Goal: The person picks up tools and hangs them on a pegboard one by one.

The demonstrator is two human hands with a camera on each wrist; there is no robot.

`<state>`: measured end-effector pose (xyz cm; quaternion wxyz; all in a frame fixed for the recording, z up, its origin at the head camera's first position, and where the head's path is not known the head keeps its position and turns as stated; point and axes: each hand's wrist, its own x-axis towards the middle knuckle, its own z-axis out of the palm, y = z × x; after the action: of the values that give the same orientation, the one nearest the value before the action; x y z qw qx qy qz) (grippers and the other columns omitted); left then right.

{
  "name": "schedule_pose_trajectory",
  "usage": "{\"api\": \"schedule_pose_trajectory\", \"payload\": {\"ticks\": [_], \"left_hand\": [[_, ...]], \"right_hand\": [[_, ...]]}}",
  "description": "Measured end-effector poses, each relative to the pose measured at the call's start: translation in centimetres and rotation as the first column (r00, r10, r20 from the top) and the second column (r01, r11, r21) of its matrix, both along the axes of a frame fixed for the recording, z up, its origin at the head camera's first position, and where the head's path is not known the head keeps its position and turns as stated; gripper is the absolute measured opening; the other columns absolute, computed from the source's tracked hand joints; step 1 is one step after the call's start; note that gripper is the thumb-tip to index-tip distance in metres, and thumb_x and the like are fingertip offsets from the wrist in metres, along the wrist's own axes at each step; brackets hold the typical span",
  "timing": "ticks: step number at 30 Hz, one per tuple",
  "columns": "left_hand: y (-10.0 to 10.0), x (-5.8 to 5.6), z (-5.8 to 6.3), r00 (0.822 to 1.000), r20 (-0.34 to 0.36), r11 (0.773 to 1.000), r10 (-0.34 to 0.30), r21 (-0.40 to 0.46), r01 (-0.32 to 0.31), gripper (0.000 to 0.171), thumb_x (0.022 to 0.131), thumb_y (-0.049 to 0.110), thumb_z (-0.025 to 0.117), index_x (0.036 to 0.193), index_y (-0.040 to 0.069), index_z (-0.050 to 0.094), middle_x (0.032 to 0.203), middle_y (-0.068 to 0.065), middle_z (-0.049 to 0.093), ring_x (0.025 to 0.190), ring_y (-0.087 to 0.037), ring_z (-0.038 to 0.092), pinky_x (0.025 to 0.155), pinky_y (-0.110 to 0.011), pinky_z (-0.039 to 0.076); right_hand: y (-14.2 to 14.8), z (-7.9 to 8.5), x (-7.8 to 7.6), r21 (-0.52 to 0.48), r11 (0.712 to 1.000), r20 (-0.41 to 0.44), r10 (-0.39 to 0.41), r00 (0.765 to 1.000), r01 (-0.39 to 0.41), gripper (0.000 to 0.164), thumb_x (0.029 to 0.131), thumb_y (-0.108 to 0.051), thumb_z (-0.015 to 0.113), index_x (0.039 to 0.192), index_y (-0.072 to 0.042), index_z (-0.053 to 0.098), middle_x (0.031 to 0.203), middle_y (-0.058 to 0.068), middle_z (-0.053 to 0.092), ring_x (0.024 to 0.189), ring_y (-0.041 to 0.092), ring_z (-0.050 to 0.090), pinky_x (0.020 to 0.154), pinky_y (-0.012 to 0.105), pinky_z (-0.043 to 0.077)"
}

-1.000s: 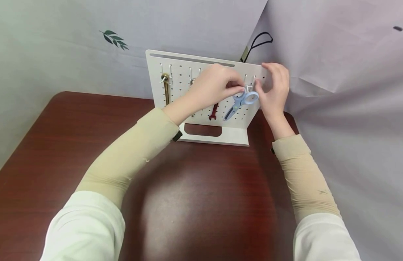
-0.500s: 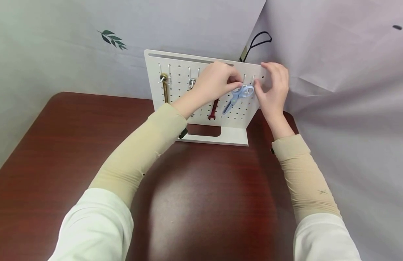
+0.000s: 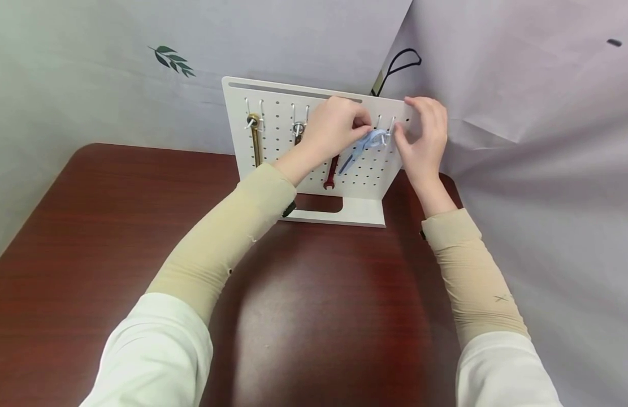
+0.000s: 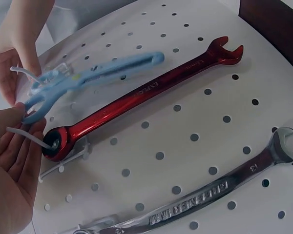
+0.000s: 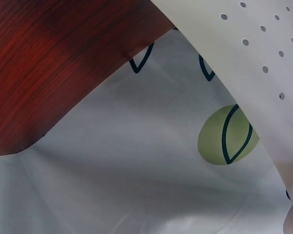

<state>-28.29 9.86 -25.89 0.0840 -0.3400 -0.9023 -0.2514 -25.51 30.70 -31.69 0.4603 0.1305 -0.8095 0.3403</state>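
Light blue scissors (image 3: 362,147) hang slanted before the white pegboard (image 3: 362,189), blades down to the left. My left hand (image 3: 336,127) pinches one finger loop between thumb and fingers. The other loop is at a white hook (image 4: 25,73), which appears to pass through it in the left wrist view. My right hand (image 3: 427,138) grips the board's upper right edge, thumb in front. Beside the scissors hangs a red wrench (image 4: 136,95), its ring end on another hook. A silver wrench (image 4: 190,202) hangs further along, partly hidden by the left arm in the head view.
A gold wrench (image 3: 256,141) hangs at the board's left end. The board stands on a dark red wooden table (image 3: 314,294), near its back edge. A black strap loop (image 3: 405,59) sticks up behind it. Pale patterned cloth (image 5: 136,161) hangs behind and to the right.
The scissors have moved up and left towards the board, and one loop has come onto the hook's prong. My left hand has shifted slightly left; the right hand keeps its place on the board.
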Motion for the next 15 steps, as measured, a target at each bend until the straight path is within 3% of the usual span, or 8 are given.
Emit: {"api": "schedule_pose_trajectory", "payload": {"ticks": [15], "left_hand": [[0.66,-0.24,-0.06,1.0,0.008,0.999,-0.011,-0.046,0.011,0.017,0.103,0.031,0.072,0.111,0.019,0.082,0.111,0.003,0.081,0.102,-0.013,0.072,0.093,-0.027,0.056]], "right_hand": [[0.33,0.06,0.38,0.01,1.0,0.004,-0.015,1.0,0.014,0.035,0.091,-0.002,0.076,0.126,0.0,0.072,0.126,0.02,0.071,0.125,0.036,0.06,0.119,0.038,0.039]]}}
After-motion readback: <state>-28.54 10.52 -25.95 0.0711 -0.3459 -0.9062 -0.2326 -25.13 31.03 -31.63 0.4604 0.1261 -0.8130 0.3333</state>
